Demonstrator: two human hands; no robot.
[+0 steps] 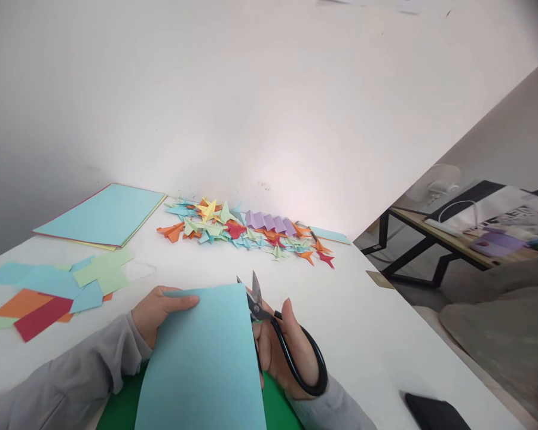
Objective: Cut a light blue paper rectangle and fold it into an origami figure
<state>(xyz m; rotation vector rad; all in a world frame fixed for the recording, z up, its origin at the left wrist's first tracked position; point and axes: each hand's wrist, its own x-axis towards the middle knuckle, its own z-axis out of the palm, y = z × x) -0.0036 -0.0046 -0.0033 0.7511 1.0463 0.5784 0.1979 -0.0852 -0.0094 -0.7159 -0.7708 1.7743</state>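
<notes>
A light blue sheet of paper (204,358) is pinched at its upper left corner by my left hand (164,307), thumb on top. My right hand (287,352) holds black-handled scissors (275,328), with the thumb through a loop. Their two blades are spread and point away from me, beside the sheet's upper right corner. The right hand's fingers reach partly behind the sheet's right edge, where the paper hides them. Under the sheet shows a green surface (123,400).
Cut paper pieces (45,310) lie at left, behind them a stack of coloured sheets (103,212). Folded paper shapes (233,230) and a purple pleated strip (269,222) line the wall. A dark flat object (434,412) lies at front right; another table (452,239) stands beyond.
</notes>
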